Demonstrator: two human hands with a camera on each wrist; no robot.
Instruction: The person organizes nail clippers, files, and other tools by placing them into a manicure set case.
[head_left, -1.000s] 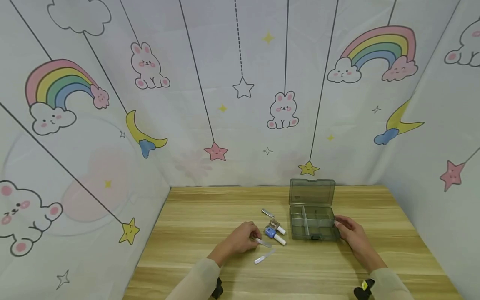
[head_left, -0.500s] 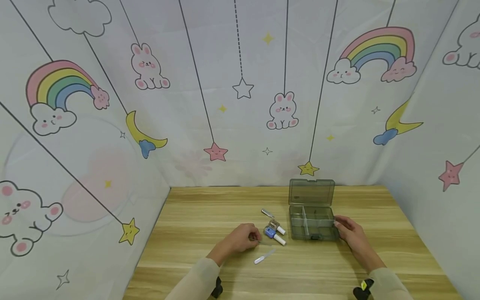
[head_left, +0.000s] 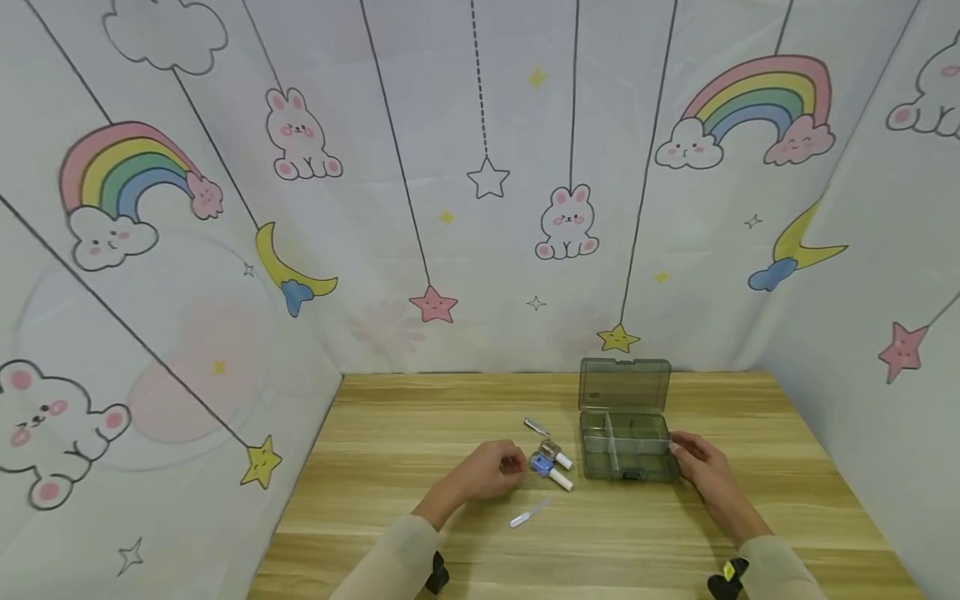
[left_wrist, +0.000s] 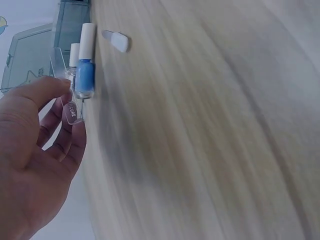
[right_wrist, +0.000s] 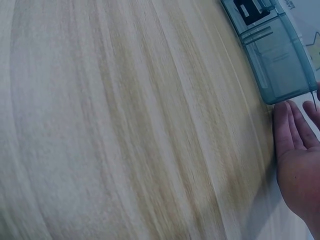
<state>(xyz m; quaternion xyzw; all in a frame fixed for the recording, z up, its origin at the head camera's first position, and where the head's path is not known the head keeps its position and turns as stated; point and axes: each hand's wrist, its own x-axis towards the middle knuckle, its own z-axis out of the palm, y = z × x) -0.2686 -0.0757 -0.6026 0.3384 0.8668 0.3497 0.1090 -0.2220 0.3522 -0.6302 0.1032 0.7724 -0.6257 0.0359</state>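
The left hand [head_left: 487,472] is pinching a small clear strip [left_wrist: 72,112] near the blue bottle [left_wrist: 85,70]. The right hand [head_left: 702,464], fingers mostly straight, is touching the open box [head_left: 647,465] sitting between both hands.

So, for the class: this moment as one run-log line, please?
Left hand: pinches clear piece marked CURE | Right hand: touches right side of box | Lid: open | Blue bottle, white-handled tool: on table
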